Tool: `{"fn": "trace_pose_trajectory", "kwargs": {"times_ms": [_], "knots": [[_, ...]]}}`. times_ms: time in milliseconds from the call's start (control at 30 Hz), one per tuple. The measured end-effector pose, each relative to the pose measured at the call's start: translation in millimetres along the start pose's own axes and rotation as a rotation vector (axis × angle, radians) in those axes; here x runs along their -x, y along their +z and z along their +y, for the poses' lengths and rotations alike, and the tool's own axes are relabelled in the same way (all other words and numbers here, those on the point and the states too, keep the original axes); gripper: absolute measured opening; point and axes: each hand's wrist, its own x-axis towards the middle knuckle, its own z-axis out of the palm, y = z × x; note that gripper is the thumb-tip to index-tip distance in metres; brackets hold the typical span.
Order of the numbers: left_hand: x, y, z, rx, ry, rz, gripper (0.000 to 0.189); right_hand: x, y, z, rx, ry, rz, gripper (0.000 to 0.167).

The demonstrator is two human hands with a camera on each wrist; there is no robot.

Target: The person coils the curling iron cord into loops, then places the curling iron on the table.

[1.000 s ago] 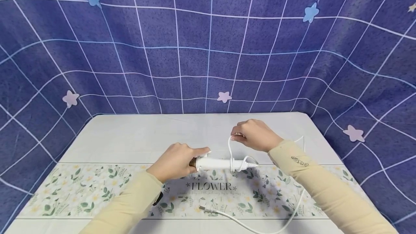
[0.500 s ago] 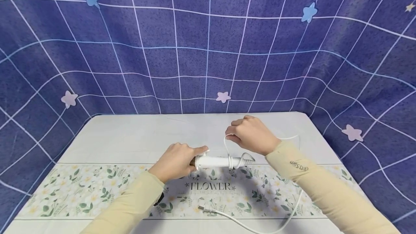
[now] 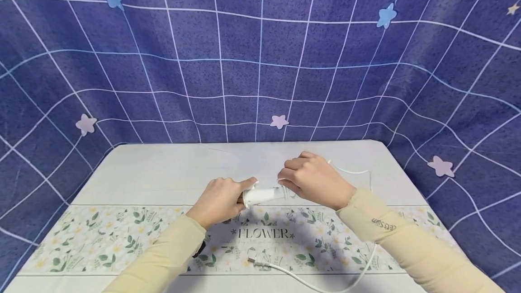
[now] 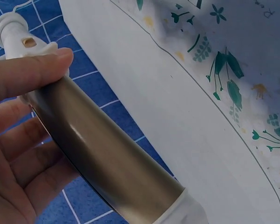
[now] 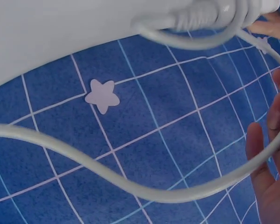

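Note:
My left hand (image 3: pixel 220 200) grips a curling iron by its bronze barrel (image 4: pixel 102 144), the thumb on the white part beside it. The iron's white handle (image 3: pixel 266 194) points right, raised over the table. A white power cord (image 5: pixel 167 193) loops round the handle's end near the ribbed cord sleeve (image 5: pixel 195 17). My right hand (image 3: pixel 313 177) pinches the cord close by the handle's end and hides part of it in the head view. In the right wrist view the cord runs through the curled fingers.
The cord's plug (image 3: pixel 258 261) lies on the floral printed strip of the white table cover (image 3: pixel 163 166), its cord trailing right under the right sleeve. A purple-blue grid curtain (image 3: pixel 244 80) with stars stands behind and at both sides.
My right hand has come down and slightly left with the cord, now overlapping the handle's end. The handle's right end has tipped up a little. My left hand keeps its grip.

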Motion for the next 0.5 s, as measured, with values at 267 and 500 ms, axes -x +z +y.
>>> {"fn": "trace_pose_trajectory", "kwargs": {"times_ms": [267, 500], "knots": [[-0.6, 2.0, -1.8, -0.027, -0.069, 0.038, 0.063, 9.2, 3, -9, -0.061, 0.015, 0.010, 0.010], [-0.3, 2.4, -7.3, -0.018, -0.123, 0.089, 0.064, 19.4, 5, -15, -0.099, 0.063, -0.006, 0.021]]}}
